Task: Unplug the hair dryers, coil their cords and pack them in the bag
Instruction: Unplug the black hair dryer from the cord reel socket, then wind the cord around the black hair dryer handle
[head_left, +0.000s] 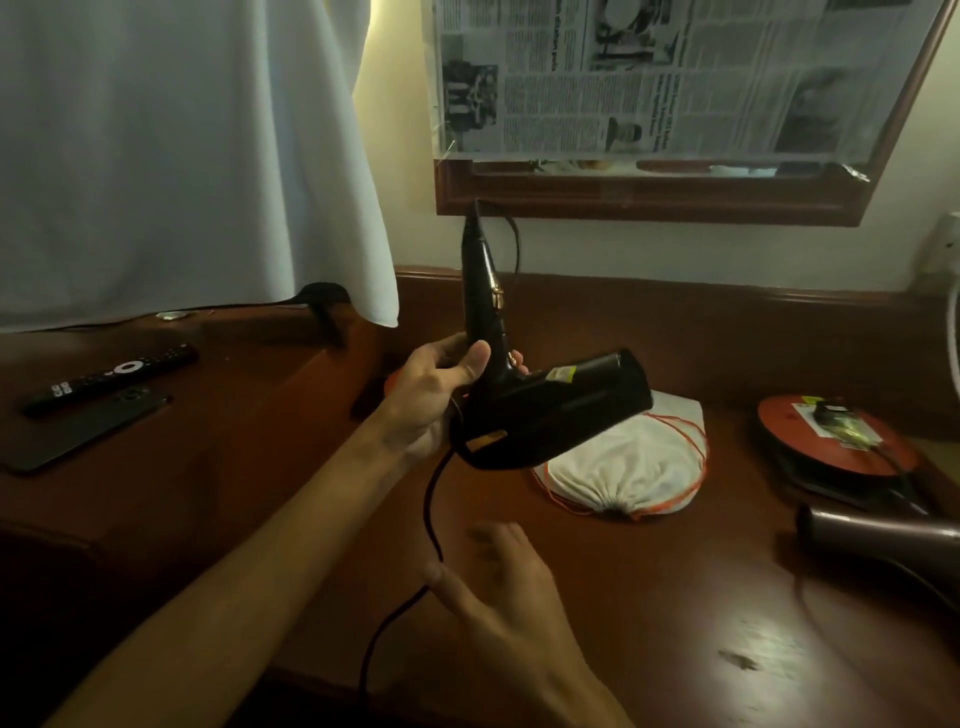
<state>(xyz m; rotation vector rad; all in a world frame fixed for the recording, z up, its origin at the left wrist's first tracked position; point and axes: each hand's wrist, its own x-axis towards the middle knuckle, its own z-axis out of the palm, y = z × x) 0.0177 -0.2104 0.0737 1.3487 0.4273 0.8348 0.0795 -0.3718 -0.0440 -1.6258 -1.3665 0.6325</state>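
Note:
My left hand (441, 387) grips a black hair dryer (550, 410) by the base of its handle, lifted above the wooden table (675, 623), handle pointing up, nozzle to the right. Its black cord (434, 512) loops from the handle tip behind, then hangs down past my right hand (498, 577). That hand hovers over the table, fingers relaxed and blurred, thumb beside the cord, holding nothing. A white drawstring bag (631, 467) with orange string lies on the table beneath the dryer. A second, brownish hair dryer (883, 538) lies at the right edge.
A red round cord reel (831, 439) with a plug on it sits at the right. A TV remote (111, 376) and a phone (88, 428) lie on the left surface. White cloth (182, 156) hangs at the left; a newspaper-covered mirror (675, 78) hangs behind.

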